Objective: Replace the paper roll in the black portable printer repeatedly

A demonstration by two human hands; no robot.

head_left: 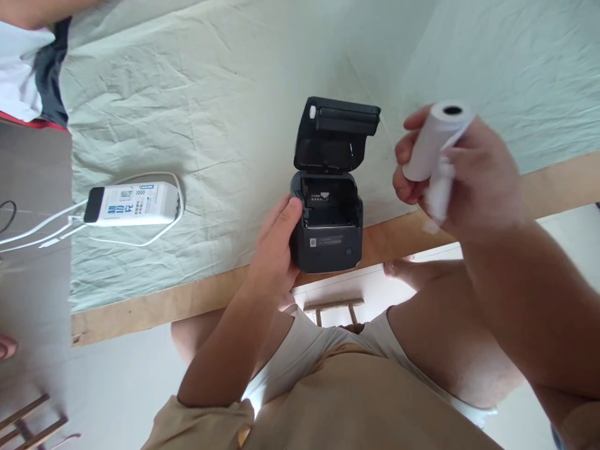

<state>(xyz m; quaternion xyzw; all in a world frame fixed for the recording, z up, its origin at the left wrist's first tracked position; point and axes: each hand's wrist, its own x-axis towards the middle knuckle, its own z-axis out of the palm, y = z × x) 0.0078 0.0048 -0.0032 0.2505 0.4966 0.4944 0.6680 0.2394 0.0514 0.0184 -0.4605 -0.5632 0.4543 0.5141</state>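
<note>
A small black printer (328,250) stands near the table's front edge, its lid (330,137) raised and its inner compartment showing no roll. My left hand (279,244) grips the printer's left side, thumb near the compartment's rim. Off to the right of the printer, my right hand (478,169) holds a white paper roll (429,144) with a dark core. A loose strip of paper hangs from the roll by the fingers, blurred by motion.
A white power strip (135,203) with white cables lies on the green cloth (210,125) at the left. The wooden table edge (159,303) runs across the front. Another person's arm (42,9) and clothing show at the top left. Wooden stool parts (32,425) stand at the lower left.
</note>
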